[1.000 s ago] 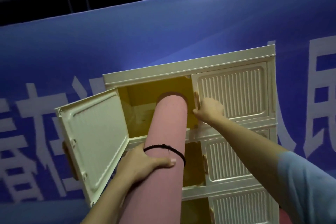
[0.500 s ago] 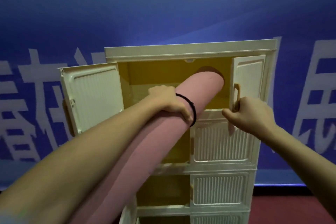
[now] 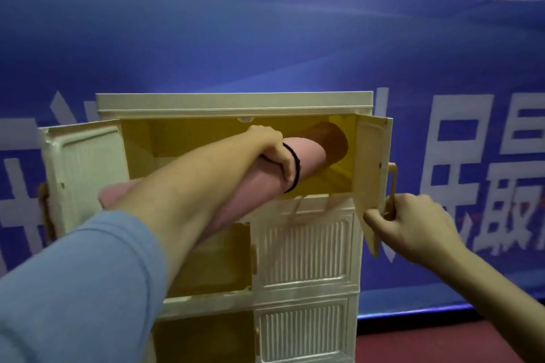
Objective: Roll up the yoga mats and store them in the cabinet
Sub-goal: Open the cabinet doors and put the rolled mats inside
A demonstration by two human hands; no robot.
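A rolled pink yoga mat point(image 3: 312, 160), bound by a black band, lies slanted with its far end inside the top compartment of the cream cabinet point(image 3: 233, 102). My left hand point(image 3: 272, 153) grips the roll from above near the band. The near end of the mat pokes out below my forearm. My right hand point(image 3: 413, 222) holds the handle of the top right door point(image 3: 370, 183), which stands swung fully open. The top left door point(image 3: 82, 174) is open too.
Below the top compartment the left sides of the lower cabinet compartments are open, and their ribbed right doors point(image 3: 303, 250) are closed. A blue banner point(image 3: 265, 47) with white characters hangs behind. Dark red floor point(image 3: 436, 345) shows at the lower right.
The right door has swung from half open to fully open under my right hand. My left hand has pushed the mat further into the top compartment, towards its right side.
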